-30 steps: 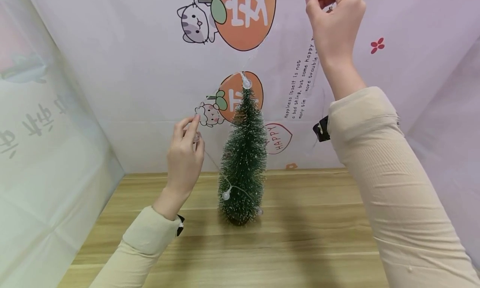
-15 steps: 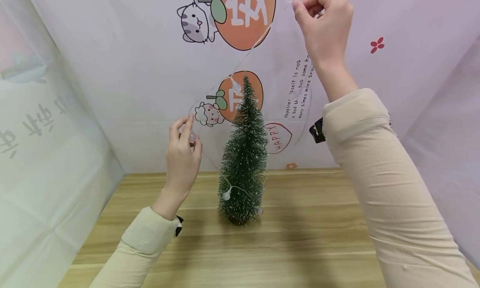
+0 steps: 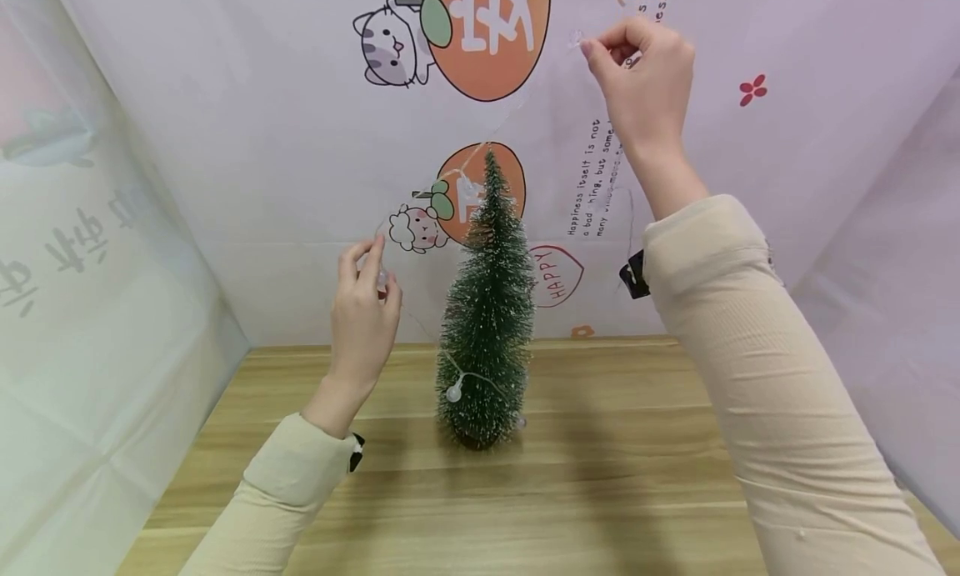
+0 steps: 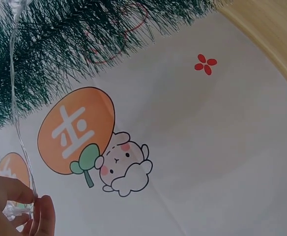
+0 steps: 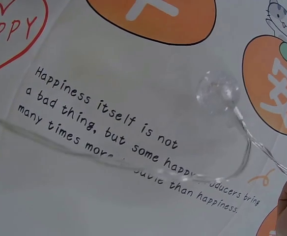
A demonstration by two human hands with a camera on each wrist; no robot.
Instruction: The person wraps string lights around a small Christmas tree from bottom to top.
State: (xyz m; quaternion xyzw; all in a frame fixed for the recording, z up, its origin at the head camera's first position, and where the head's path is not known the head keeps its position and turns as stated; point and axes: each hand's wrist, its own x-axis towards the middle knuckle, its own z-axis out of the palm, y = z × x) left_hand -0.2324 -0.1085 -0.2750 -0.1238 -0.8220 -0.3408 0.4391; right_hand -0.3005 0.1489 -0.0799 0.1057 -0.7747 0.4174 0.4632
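Head view: I hold a clear light string [image 4: 14, 93] at two places, my left hand [image 3: 363, 322] left of a small green tree [image 3: 487, 309], my right hand [image 3: 651, 80] raised to its upper right. My left fingers and thumb curl in around the string; my right fingertips pinch it beside a clear bulb [image 3: 576, 37], the other fingers bent. The tree stands upright on the wooden table [image 3: 600, 484], a lower bulb [image 3: 454, 391] against its front. An upper bulb [image 3: 468, 188] hangs just left of the tip, touching or not I cannot tell. Pulling looks the likeliest trouble: a hard tug while the string is caught in the bristles could tip the narrow tree or drag the lower turn loose. By the right wrist camera, a slack strand [image 5: 55, 141] near a dangling bulb [image 5: 217, 93] could tangle, and too light a pinch might drop the span
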